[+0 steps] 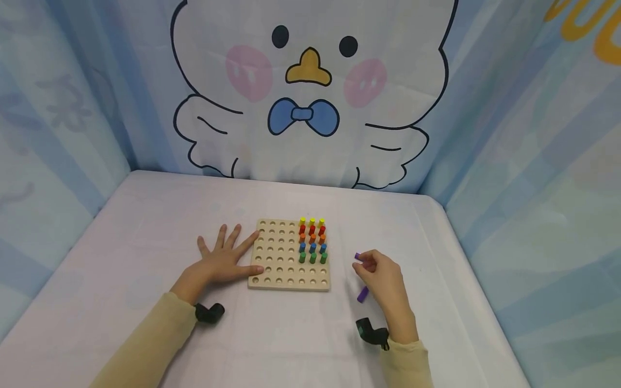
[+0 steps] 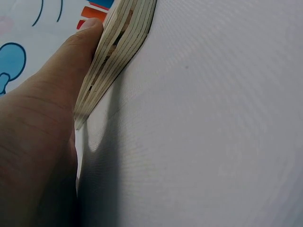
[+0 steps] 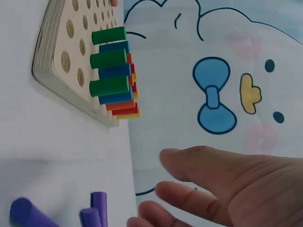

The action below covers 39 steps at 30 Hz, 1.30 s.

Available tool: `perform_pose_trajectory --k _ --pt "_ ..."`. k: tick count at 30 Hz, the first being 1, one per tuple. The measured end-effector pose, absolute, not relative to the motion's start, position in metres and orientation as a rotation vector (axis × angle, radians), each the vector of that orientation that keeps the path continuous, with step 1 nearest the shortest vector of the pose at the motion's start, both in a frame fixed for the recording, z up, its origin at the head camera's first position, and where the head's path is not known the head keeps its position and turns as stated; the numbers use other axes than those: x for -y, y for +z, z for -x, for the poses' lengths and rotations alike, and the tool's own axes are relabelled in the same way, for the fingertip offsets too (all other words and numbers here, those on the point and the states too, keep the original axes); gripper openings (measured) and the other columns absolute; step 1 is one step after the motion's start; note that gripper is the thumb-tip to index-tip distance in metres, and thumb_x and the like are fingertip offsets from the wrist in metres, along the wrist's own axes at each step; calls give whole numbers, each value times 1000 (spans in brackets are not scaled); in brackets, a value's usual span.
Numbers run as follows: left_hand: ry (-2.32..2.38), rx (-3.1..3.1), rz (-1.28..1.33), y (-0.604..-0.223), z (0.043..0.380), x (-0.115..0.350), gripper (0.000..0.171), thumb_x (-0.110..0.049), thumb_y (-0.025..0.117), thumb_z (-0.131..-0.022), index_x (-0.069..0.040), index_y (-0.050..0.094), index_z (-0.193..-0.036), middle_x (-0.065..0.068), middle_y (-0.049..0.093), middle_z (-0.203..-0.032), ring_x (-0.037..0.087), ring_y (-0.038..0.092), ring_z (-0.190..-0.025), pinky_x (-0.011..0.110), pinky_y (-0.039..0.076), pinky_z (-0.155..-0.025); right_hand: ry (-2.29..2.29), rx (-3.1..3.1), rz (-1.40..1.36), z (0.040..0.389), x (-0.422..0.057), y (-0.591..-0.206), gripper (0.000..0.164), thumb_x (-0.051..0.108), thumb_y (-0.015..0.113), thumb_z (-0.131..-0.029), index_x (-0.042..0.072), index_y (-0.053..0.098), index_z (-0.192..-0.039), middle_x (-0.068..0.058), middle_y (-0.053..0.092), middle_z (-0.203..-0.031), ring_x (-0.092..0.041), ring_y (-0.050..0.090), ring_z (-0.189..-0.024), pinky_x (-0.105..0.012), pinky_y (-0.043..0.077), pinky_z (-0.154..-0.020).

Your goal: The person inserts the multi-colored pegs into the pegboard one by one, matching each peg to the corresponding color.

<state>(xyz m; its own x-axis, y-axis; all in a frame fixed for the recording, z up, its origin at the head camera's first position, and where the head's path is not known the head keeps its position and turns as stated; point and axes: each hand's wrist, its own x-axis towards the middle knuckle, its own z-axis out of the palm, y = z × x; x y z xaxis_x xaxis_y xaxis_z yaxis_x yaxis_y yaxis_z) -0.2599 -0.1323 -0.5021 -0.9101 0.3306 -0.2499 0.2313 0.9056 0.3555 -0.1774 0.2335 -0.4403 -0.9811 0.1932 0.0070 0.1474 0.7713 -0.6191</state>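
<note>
A square wooden pegboard [image 1: 276,264] lies on the table, its right-hand columns holding rows of yellow, red, orange, blue and green pegs [image 1: 312,258]. My left hand [image 1: 218,264] spreads its fingers at the board's left side. Its thumb lies over the board's edge, and the index fingertip touches the upper left edge. To the right of the board, my right hand [image 1: 385,275] hovers over purple pegs, thumb and index apart with nothing between them. One purple peg [image 1: 363,294] lies below the hand; another [image 1: 357,256] shows just past its fingertips. The right wrist view shows three purple pegs [image 3: 28,213] lying loose.
White cloth covers the table [image 1: 291,339]. A curtain [image 1: 301,156] printed with a cartoon bird hangs along the back edge, and blue-striped curtains [image 1: 533,215] close in both sides. Each wrist wears a black camera [image 1: 372,331].
</note>
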Motion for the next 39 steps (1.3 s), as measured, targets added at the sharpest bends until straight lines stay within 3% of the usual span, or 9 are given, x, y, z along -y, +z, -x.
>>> perform_pose_trajectory --k 7,13,18,26,39 --pt "472 -2763 -413 -504 261 132 109 -91 48 -82 -35 9 -167 17 -10 -174 47 -26 -154 82 -28 -102 889 3042 384 161 -253 -443 41 26 76 -92 1 66 -123 -17 72 -107 -31 66 -92 -48 55 -79" --pt "484 -2761 -413 -503 260 132 109 -91 48 -82 -34 10 -167 17 -10 -174 46 -27 -154 81 -29 -101 882 3102 407 158 -252 -453 43 24 81 -87 0 65 -119 -13 72 -97 -26 64 -84 -44 54 -74" --pt "471 -2765 -410 -506 261 132 110 -92 47 -81 -35 9 -167 17 -10 -174 47 -27 -154 81 -28 -102 950 3110 362 157 -247 -459 37 16 82 -86 1 66 -116 -9 71 -92 -21 62 -79 -40 52 -70" --pt "470 -2775 -409 -504 260 132 109 -92 48 -82 -35 10 -167 18 -9 -174 47 -26 -154 82 -28 -102 977 3066 258 159 -240 -462 23 5 77 -86 5 70 -107 -8 72 -92 -21 65 -81 -44 54 -76" --pt "468 -2769 -420 -503 259 132 111 -94 46 -80 -35 10 -167 18 -8 -174 48 -25 -154 82 -27 -102 1025 3034 262 170 -223 -457 14 1 74 -84 8 71 -96 -4 71 -92 -18 68 -85 -40 58 -80"
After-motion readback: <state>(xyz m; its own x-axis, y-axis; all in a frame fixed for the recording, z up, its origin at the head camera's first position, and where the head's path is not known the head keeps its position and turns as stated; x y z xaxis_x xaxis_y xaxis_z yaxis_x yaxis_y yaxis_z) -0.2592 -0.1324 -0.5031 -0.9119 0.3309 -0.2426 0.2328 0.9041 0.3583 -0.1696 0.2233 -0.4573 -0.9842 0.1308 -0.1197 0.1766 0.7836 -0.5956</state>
